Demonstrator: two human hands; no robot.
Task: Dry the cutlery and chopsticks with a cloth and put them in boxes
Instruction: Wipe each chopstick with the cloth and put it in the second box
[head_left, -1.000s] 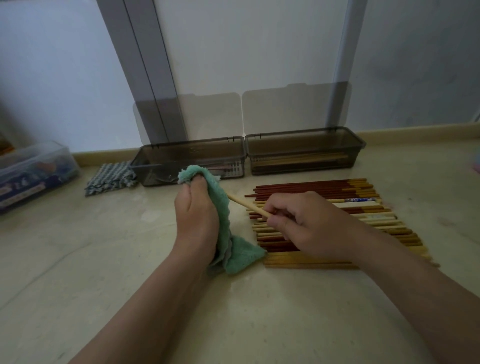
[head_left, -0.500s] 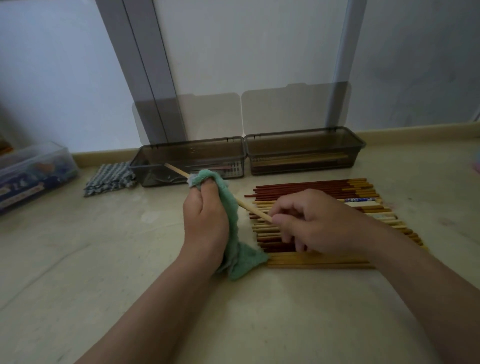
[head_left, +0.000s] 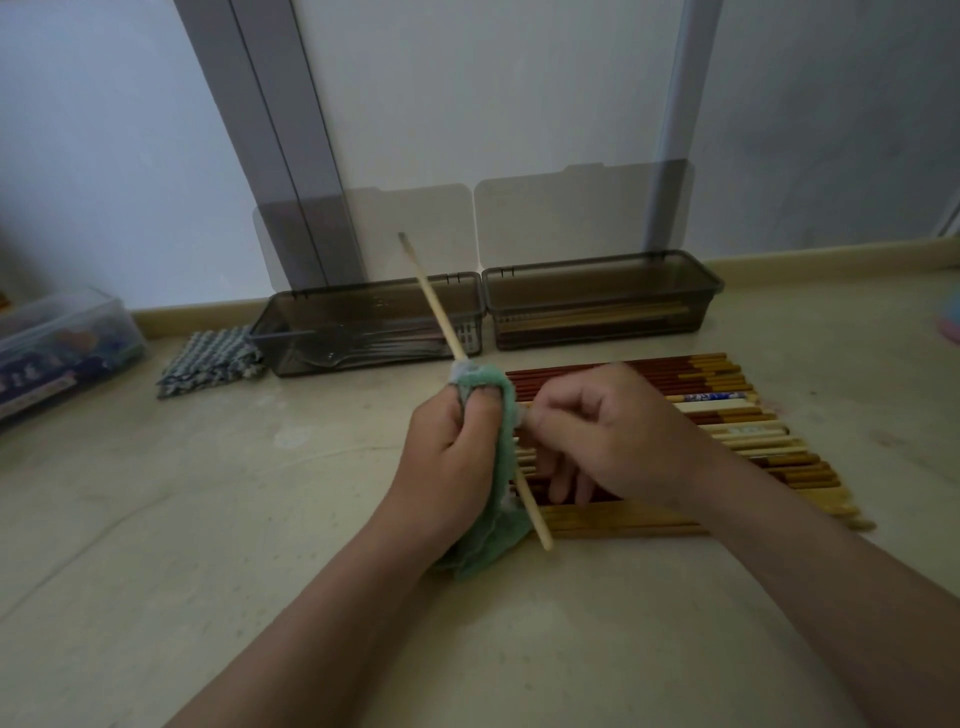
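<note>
My left hand (head_left: 447, 467) is closed around a green cloth (head_left: 488, 530) wrapped on a pale wooden chopstick (head_left: 434, 304). The chopstick points up and away, with its lower end free below the cloth. My right hand (head_left: 623, 436) is curled beside the cloth with its fingertips against it; whether it grips the chopstick is hidden. Under that hand lies a row of several red, brown and pale chopsticks (head_left: 727, 415). Behind stand two smoky open boxes. The left box (head_left: 374, 288) holds cutlery, and the right box (head_left: 602, 260) holds chopsticks.
A folded checked cloth (head_left: 213, 356) lies left of the left box. A clear plastic container (head_left: 57, 348) stands at the far left. Both box lids lean open against the wall. A pink object (head_left: 950, 322) shows at the right edge.
The chopstick has slid through the cloth and swung from nearly flat to steeply upright. My right hand has moved left, up against the cloth.
</note>
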